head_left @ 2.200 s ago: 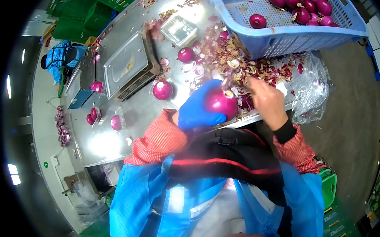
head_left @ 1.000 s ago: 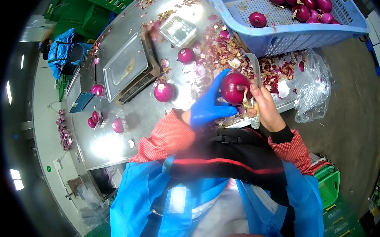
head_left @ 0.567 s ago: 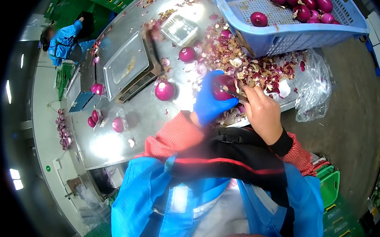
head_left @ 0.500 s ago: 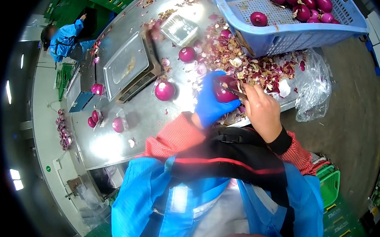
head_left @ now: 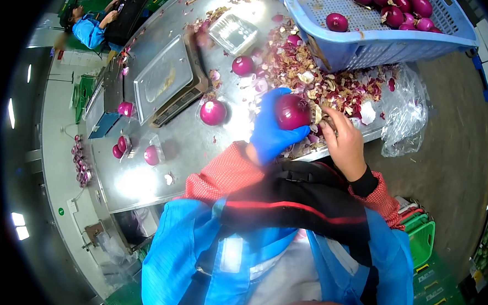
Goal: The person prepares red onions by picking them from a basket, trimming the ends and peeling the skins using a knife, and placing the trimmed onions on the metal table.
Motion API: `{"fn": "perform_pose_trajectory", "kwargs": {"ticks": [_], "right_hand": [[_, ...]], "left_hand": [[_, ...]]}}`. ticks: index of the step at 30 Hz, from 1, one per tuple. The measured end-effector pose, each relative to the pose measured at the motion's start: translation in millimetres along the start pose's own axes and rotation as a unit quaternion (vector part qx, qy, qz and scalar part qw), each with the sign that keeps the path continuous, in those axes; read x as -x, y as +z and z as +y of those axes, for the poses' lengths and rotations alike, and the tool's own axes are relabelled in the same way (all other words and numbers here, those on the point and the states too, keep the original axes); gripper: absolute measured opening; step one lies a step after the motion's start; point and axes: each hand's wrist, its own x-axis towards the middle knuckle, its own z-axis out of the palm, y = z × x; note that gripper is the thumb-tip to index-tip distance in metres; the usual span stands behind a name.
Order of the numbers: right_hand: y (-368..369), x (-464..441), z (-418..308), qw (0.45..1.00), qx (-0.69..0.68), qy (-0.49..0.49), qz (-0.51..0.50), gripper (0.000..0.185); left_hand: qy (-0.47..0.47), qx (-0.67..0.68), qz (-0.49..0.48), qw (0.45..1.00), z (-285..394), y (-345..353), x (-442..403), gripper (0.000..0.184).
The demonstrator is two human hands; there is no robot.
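Note:
My left hand (head_left: 268,130), in a blue glove, is wrapped round a large red onion (head_left: 293,112) above the table's front edge. Bare, my right hand (head_left: 341,138) is closed at the onion's right side, where pale dry skin (head_left: 316,115) shows by the fingertips; the knife seen earlier cannot be made out clearly. Beyond the hands lies a heap of onion peelings (head_left: 335,91). Left of my gloved hand, an onion (head_left: 213,113) and a smaller one (head_left: 242,65) rest on the metal table (head_left: 199,167).
A blue basket (head_left: 365,45) with several onions stands at the back right, a crumpled plastic bag (head_left: 405,122) below it. A scale (head_left: 168,79), a clear plastic box (head_left: 232,34) and packed onions (head_left: 151,155) are on the table. Another person (head_left: 90,31) is at the far left.
The knife blade that lay across the onion no longer shows there, and my right hand has shifted slightly right. The other person has moved up in view and now has both hands at a dark crate.

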Motion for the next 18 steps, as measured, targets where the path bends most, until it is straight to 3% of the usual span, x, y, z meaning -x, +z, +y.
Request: {"fn": "perform_pose_trajectory", "kwargs": {"ticks": [2,5,8,9,11,14,15,18], "right_hand": [[-5,-10,-14,0.982,-0.172,0.078,-0.029,0.046],[7,-18,-7,0.959,-0.274,0.077,-0.004,0.049],[3,-24,2,0.957,-0.250,0.126,-0.080,0.039],[2,-26,3,0.950,-0.246,0.152,-0.117,0.037],[6,-26,2,0.941,-0.265,0.148,-0.147,0.028],[12,-17,-20,0.954,-0.163,0.064,-0.244,0.027],[18,-13,-30,0.955,-0.155,0.033,-0.252,0.026],[37,-9,-22,0.936,-0.260,0.136,-0.193,0.021]], "left_hand": [[0.033,-0.055,0.003,0.998,5,5,0,0.078],[0.061,-0.100,-0.018,0.993,1,8,0,0.078],[0.057,-0.073,-0.036,0.995,-12,13,1,0.076],[0.114,-0.148,-0.033,0.982,-10,10,-1,0.076],[0.114,-0.186,-0.045,0.975,-12,6,4,0.075],[0.101,-0.241,-0.038,0.965,-20,-4,8,0.071],[0.099,-0.257,-0.034,0.961,-28,-10,10,0.072],[0.024,-0.229,0.054,0.972,-46,-34,23,0.078]]}}
